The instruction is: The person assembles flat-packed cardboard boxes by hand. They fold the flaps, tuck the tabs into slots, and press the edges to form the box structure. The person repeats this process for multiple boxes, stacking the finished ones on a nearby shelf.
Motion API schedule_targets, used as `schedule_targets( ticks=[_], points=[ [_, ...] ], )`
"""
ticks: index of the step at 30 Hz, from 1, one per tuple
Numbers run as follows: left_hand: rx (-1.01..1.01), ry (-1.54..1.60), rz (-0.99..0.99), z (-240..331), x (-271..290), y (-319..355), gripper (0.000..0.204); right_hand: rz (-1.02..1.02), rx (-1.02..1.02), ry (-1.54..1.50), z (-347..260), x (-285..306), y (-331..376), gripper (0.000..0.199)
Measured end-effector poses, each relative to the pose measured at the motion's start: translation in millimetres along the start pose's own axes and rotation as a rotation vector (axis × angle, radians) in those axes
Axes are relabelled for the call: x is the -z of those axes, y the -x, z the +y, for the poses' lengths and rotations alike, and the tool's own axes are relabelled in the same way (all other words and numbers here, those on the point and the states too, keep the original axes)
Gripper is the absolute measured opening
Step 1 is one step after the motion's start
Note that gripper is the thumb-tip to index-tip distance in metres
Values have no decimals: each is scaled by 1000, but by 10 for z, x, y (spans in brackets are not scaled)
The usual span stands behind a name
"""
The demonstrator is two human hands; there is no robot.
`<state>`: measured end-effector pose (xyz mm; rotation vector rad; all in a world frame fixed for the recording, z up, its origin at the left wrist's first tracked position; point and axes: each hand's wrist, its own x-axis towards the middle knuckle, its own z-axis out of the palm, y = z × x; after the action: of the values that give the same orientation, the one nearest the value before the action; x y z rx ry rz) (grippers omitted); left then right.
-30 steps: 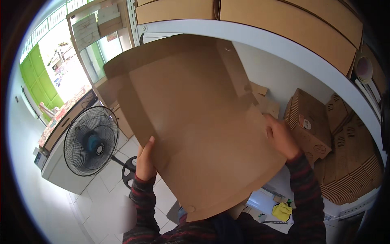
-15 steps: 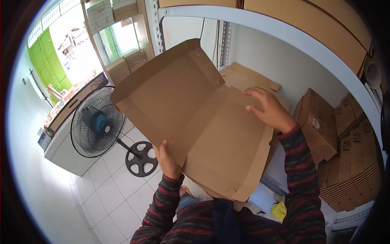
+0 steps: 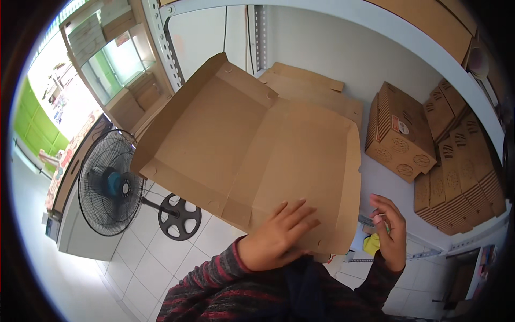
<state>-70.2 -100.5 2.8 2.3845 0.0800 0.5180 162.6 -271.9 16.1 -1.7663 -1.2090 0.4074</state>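
Observation:
A brown cardboard box (image 3: 298,161) lies unfolded in front of me, its lid panel (image 3: 206,131) leaning open to the left. My left hand (image 3: 279,236) rests over the near edge of the box, fingers stretched out across the cardboard. Off the box's near right corner is my right hand (image 3: 390,233), apart from the cardboard. Its fingers are loosely bent and spread, with nothing clearly held. Behind the open box lies more flat brown cardboard (image 3: 306,86) on the shelf.
Folded, printed cardboard boxes (image 3: 399,134) are stacked on the shelf at the right, with several more (image 3: 456,177) beside them. A metal shelf beam (image 3: 343,24) curves overhead. To the left, a standing fan (image 3: 110,182) is on the tiled floor (image 3: 145,257), near a counter (image 3: 86,225).
My left hand has moved right from the fold to the near edge. My right hand has left the far side and come down beyond the near right corner. The view has shifted right.

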Motion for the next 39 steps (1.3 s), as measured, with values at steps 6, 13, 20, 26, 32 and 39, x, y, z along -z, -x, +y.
schedule_targets(
  ticks=[6, 13, 20, 26, 32, 39],
  points=[
    [-32, -245, -214, -352, -258, 50, 58, -31, -85, -240, -72, -334, 286, 52],
    [-47, -368, -169, -444, -201, 7, 40, -236, 96, 185, -301, -653, 75, 51],
    [-79, -432, -52, -514, 14, -273, 30, -158, 167, 160, -225, -446, -213, 61],
    [-43, -373, 8, -668, 11, -384, 28, -191, 192, 269, -13, -219, -341, 41],
    [-68, -357, -46, -741, -45, -263, 39, -43, 313, 273, 302, -260, -341, 20],
    [-37, -312, -64, -749, -94, -265, 44, 33, 204, -47, 586, -304, -420, 15]
  ],
)
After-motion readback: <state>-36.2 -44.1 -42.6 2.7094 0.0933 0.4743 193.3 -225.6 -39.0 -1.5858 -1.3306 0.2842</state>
